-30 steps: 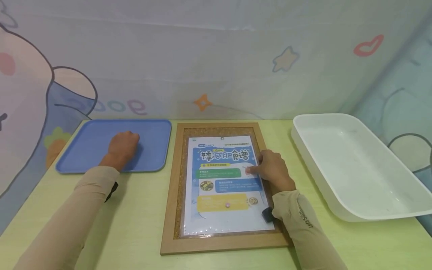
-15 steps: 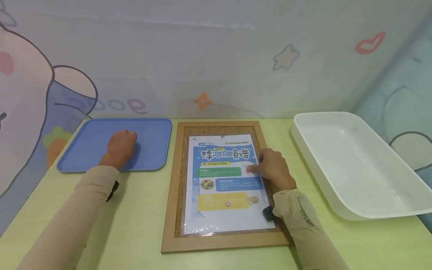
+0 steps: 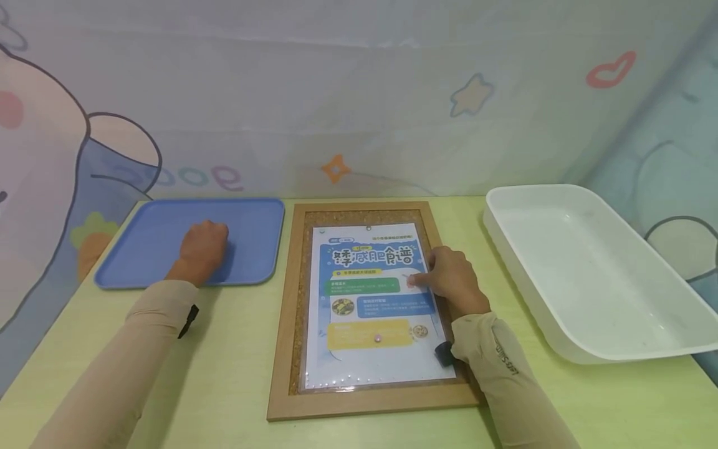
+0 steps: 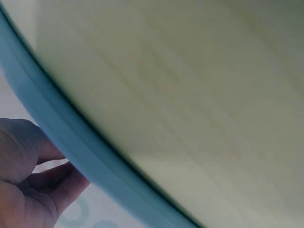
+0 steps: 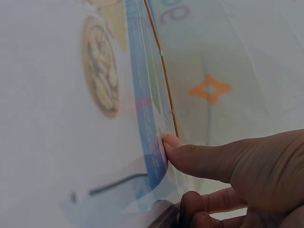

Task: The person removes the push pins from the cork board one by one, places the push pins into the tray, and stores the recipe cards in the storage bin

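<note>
My left hand reaches into the blue tray with its fingers bent down. In the left wrist view, the thumb and fingers of that hand come close together, their tips hidden behind the tray rim. My right hand holds the right edge of a laminated poster, thumb on its face, fingers curled at the side. The right wrist view shows the thumb right at the sheet's edge. The poster lies on a wood-framed cork board. One pin sits at its top, a pinkish pin lower down.
A deep white tub stands to the right of the board. All of these sit on a pale yellow-green table. Behind the table hangs a printed cloth with cartoon figures.
</note>
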The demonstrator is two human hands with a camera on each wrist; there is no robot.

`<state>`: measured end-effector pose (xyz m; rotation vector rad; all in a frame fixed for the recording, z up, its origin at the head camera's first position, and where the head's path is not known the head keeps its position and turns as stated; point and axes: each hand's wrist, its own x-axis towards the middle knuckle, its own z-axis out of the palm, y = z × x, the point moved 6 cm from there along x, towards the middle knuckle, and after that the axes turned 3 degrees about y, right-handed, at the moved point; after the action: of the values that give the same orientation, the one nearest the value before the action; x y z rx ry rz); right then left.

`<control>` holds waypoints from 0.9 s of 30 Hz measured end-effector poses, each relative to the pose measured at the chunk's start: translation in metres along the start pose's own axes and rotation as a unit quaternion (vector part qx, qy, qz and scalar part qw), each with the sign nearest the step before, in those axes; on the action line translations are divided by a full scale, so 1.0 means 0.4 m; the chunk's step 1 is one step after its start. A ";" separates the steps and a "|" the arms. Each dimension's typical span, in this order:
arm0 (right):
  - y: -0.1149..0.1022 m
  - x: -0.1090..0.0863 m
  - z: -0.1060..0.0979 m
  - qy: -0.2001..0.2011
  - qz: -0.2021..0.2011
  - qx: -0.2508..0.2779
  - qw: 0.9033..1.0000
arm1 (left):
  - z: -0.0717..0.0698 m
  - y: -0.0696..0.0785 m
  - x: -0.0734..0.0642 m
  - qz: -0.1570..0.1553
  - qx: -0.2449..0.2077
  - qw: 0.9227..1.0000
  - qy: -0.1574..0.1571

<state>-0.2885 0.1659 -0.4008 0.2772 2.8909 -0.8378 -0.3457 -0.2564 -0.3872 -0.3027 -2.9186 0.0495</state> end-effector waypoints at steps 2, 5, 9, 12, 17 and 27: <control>-0.001 0.001 0.001 0.000 -0.003 -0.002 1.000 | 0.003 -0.008 0.000 -0.006 -0.007 1.000 -0.015; -0.001 0.001 0.002 0.001 -0.004 -0.004 1.000 | 0.004 -0.018 0.001 -0.023 -0.024 0.999 -0.036; -0.003 0.000 0.003 0.001 -0.004 -0.004 1.000 | -0.004 -0.024 0.001 -0.046 -0.044 0.997 -0.039; -0.003 0.000 0.002 0.001 -0.003 -0.004 1.000 | -0.019 -0.025 0.001 -0.065 -0.064 0.996 -0.015; -0.004 0.001 0.001 0.000 -0.002 -0.005 1.000 | -0.064 -0.001 0.008 -0.081 -0.098 0.991 0.033; -0.002 0.001 0.001 -0.002 -0.001 -0.010 1.000 | -0.133 0.221 0.006 0.003 -0.131 0.990 0.048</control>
<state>-0.2890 0.1652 -0.4009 0.2708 2.8936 -0.8077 -0.3193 -0.1688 -0.3396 -0.3440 -2.8280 -0.3393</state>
